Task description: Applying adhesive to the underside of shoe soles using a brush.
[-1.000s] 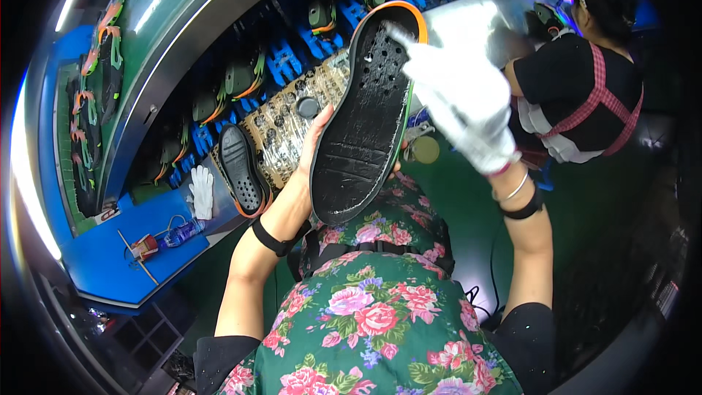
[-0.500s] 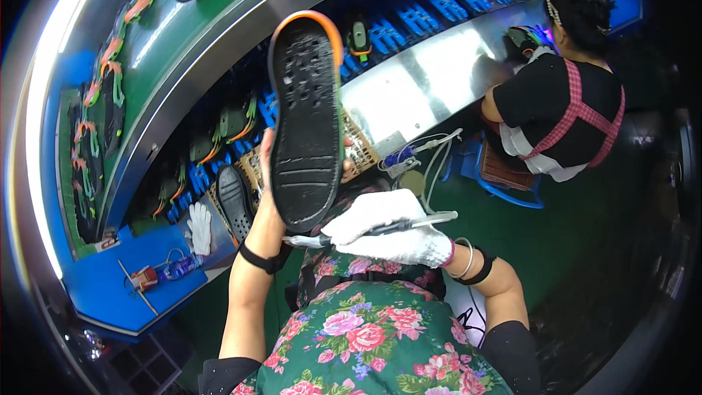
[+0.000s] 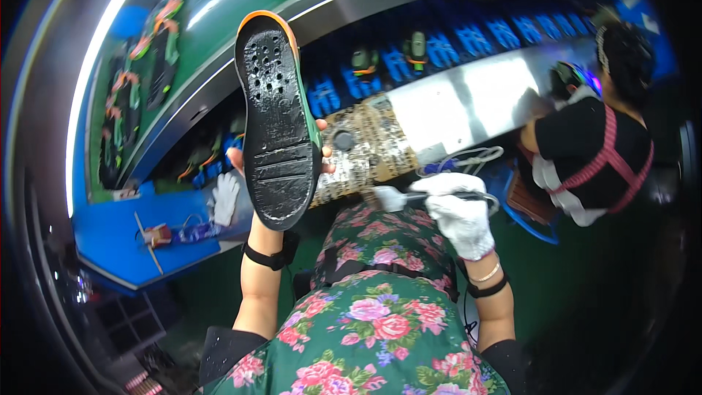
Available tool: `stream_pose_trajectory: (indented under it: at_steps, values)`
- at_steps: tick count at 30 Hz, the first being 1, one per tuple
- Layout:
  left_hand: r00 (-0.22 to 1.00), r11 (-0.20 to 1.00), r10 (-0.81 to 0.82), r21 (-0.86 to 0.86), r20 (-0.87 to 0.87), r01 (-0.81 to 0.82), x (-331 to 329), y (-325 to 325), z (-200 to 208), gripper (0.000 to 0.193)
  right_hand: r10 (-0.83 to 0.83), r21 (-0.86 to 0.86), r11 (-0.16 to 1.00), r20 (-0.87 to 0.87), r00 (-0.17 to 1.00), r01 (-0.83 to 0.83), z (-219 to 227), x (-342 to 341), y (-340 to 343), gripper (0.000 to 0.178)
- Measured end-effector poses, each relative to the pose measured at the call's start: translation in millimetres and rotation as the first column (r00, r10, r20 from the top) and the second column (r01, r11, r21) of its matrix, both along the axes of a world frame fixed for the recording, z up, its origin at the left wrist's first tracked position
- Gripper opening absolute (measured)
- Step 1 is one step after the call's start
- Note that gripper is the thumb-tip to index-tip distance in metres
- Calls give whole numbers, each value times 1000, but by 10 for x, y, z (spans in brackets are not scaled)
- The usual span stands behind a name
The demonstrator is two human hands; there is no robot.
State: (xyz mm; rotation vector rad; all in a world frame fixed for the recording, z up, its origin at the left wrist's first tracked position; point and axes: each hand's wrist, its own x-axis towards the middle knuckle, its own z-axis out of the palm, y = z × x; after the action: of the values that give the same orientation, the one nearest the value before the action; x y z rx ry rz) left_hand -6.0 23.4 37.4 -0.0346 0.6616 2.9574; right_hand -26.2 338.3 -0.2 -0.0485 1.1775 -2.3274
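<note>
My left hand (image 3: 322,148) is closed round a black shoe sole (image 3: 276,124), gripping it from behind. Only its thumb and fingertips show at the edges. The sole stands nearly upright, its glossy inner face toward me, with small holes in the upper half, cross grooves below and an orange and green rim. In a white glove, my right hand (image 3: 462,221) is closed round the handle of a brush (image 3: 393,197). The pale brush head points left, apart from the sole. Behind it lies a stained cardboard sheet (image 3: 376,128) with a dark round mark.
Across the back runs a rack of blue holders (image 3: 468,42), with a few shoes (image 3: 417,51) among them. A blue table (image 3: 110,238) at left bears a white glove (image 3: 225,197). A co-worker (image 3: 596,150) sits at right beside the shiny metal bench (image 3: 453,99).
My right hand and the brush have moved right, away from the sole's lower end. The sole has shifted left, uncovering more cardboard. The whole view has turned somewhat.
</note>
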Motion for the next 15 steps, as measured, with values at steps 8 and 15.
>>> stream_pose_trajectory:
  at_steps: [8, 15]
  values:
    - [900, 992, -124, -51, -418, 113, -287, -1352, 616, 119, -66, 58, 997, 108, 992, 60, -398, 13, -196, 26]
    - [888, 780, 460, 470, 16, -413, -859, -1838, 524, 89, 22, 108, 994, 50, 999, -27, -528, 7, -759, 17]
